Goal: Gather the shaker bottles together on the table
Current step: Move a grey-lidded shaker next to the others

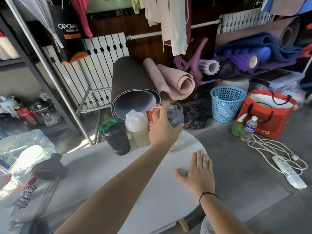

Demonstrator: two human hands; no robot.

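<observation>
On table [104, 168], left hand [163, 128] gripping grey-lidded shaker [176, 118]

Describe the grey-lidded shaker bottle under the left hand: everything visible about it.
The grey-lidded shaker bottle stands upright at the far edge of the white table, rightmost in the row of shakers. Its body looks like clear plastic, apparently with something yellowish at the base; the lid is grey with a raised spout cap and a loop handle behind. The left hand covers its lid and left side, with the thumb against the lid's right edge. A red-lidded bottle sits close on its left.
</observation>
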